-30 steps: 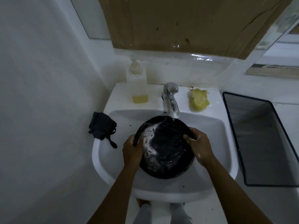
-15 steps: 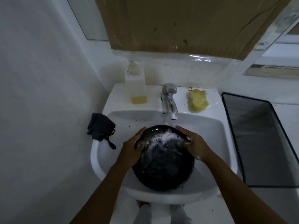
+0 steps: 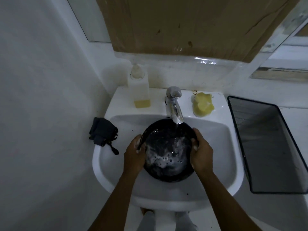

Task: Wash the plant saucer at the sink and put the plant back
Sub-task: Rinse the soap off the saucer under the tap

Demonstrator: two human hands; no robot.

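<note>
Head view, looking down into a white sink [image 3: 221, 147] in dim light. A round black plant saucer [image 3: 168, 152] is held inside the basin with its open side facing up. Its far edge sits under the spout of a chrome tap [image 3: 174, 104]. A thin stream of water [image 3: 176, 130] runs from the spout onto the saucer's inner face, which is streaked with white suds and bubbles.

The left hand [image 3: 134, 155] grasps the saucer's left rim, thumb hooked over the edge and fingers wrapped behind it. The right hand [image 3: 202, 153] grasps the right rim in the same way, thumb lying over the edge on the inside. Both bare forearms reach in from the bottom of the frame.

On the sink's back ledge, left of the tap, stands a clear pump bottle [image 3: 140, 90] with a little yellow liquid at its bottom. Right of the tap lies a yellow sponge [image 3: 202, 105]. A dark grey cloth [image 3: 103, 133] sits at the sink's left rim against the wall, a strap trailing onto the rim. Just beside the sink on the right, a black wire mesh basket [image 3: 266, 144] rests on a white surface. A sheet of brown cardboard [image 3: 191, 25] hangs on the wall above the sink, with clear plastic film along its lower edge. Light-coloured trouser legs show below the sink's front edge.
</note>
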